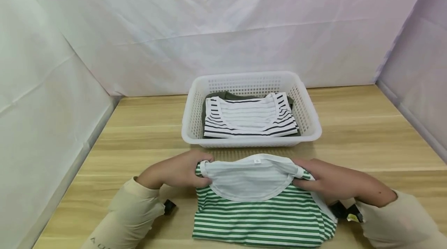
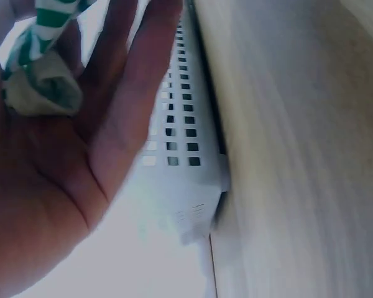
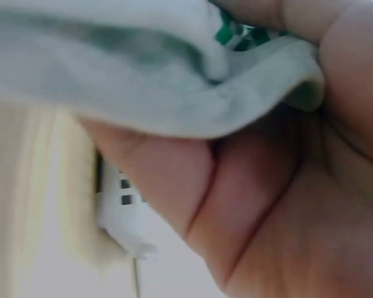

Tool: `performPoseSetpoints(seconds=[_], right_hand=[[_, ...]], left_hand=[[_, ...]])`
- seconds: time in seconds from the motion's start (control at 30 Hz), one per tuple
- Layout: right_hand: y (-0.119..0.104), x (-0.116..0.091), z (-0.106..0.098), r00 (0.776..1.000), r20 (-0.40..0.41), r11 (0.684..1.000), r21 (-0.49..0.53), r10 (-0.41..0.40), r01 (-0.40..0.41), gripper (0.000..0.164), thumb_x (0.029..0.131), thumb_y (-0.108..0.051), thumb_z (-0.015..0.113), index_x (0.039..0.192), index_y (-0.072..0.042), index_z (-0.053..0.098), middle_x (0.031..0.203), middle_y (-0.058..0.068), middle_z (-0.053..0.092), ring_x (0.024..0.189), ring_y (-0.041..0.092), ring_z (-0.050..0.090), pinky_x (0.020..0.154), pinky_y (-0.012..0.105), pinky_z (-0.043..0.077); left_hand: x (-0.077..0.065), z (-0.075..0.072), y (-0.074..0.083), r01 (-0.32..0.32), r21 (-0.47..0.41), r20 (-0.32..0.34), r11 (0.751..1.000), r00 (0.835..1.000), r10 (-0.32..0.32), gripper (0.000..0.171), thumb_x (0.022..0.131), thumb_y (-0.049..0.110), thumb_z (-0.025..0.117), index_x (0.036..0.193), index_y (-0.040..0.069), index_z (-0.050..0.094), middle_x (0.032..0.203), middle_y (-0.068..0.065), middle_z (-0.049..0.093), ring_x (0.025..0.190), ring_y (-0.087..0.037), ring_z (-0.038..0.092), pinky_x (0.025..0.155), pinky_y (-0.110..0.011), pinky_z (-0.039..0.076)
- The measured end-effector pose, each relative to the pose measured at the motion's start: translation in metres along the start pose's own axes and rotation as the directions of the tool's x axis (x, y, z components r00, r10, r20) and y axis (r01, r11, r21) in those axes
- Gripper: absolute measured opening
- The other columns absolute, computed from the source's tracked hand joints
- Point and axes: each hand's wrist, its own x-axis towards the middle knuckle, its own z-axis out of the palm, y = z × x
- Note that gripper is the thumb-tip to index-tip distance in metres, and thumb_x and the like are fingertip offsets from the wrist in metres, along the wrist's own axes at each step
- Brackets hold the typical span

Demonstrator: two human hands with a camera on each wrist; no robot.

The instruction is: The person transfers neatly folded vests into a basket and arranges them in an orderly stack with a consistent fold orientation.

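A green-and-white striped shirt [image 1: 258,218] hangs between both hands at the front of the table, its wide white-trimmed neckline facing up and a small size label at the back collar. My left hand [image 1: 183,169] pinches one shoulder beside the neckline; the left wrist view shows the striped cloth [image 2: 50,28] between thumb and fingers. The other shoulder is gripped by my right hand [image 1: 326,179]. In the right wrist view, pale cloth [image 3: 143,93] lies across the fingers. Just beyond the shirt stands a white plastic basket [image 1: 251,143].
Inside the basket lies a folded white shirt with dark stripes [image 1: 251,125] on top of dark green cloth [image 1: 227,95]. White sheeting [image 1: 223,28] walls the back and sides of the wooden table [image 1: 146,125].
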Motion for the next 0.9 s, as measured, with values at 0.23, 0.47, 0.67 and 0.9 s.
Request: performPoseSetpoints(seconds=[0.23, 0.47, 0.67, 0.9], right_hand=[[-0.023, -0.006, -0.004, 0.989, -0.138, 0.998, -0.048, -0.05, 0.043, 0.04, 0.101, -0.02, 0.06, 0.139, -0.024, 0.048, 0.13, -0.009, 0.063, 0.118, 0.003, 0.059, 0.097, 0.02, 0.049], [-0.061, -0.007, -0.031, 0.949, -0.301, 0.986, -0.159, -0.089, 0.042, 0.038, 0.093, -0.007, 0.069, 0.125, -0.025, 0.058, 0.113, -0.011, 0.065, 0.103, 0.004, 0.062, 0.085, 0.023, 0.054], [-0.082, 0.007, -0.068, 0.905, -0.424, 0.986, -0.132, 0.039, -0.104, 0.032, 0.094, -0.011, 0.069, 0.124, -0.021, 0.062, 0.109, -0.001, 0.067, 0.09, 0.008, 0.065, 0.074, 0.026, 0.056], [-0.08, 0.056, -0.12, 0.921, -0.35, 0.972, -0.091, 0.172, -0.217, 0.037, 0.101, -0.021, 0.061, 0.137, -0.017, 0.056, 0.12, 0.006, 0.065, 0.092, 0.016, 0.063, 0.079, 0.031, 0.052]], left_hand=[[-0.015, -0.008, 0.017, -0.016, -0.032, -0.084, 0.999, 0.996, 0.014, 0.016, 0.087, 0.013, 0.071, 0.091, 0.019, 0.057, 0.083, 0.009, 0.058, 0.074, -0.005, 0.056, 0.067, -0.024, 0.051], [-0.02, -0.043, 0.049, -0.015, -0.01, -0.175, 1.0, 0.984, 0.013, 0.018, 0.089, 0.015, 0.074, 0.093, 0.018, 0.056, 0.084, 0.004, 0.057, 0.076, -0.014, 0.055, 0.065, -0.027, 0.051], [-0.01, -0.084, 0.065, 0.019, -0.089, -0.2, 0.996, 0.979, -0.037, 0.019, 0.092, 0.013, 0.071, 0.106, 0.009, 0.058, 0.093, -0.007, 0.066, 0.08, -0.02, 0.067, 0.067, -0.034, 0.059], [0.016, -0.133, 0.059, 0.147, -0.141, -0.186, 0.979, 0.967, -0.172, 0.026, 0.099, 0.02, 0.063, 0.117, 0.006, 0.051, 0.104, -0.015, 0.064, 0.085, -0.025, 0.069, 0.073, -0.041, 0.06]])
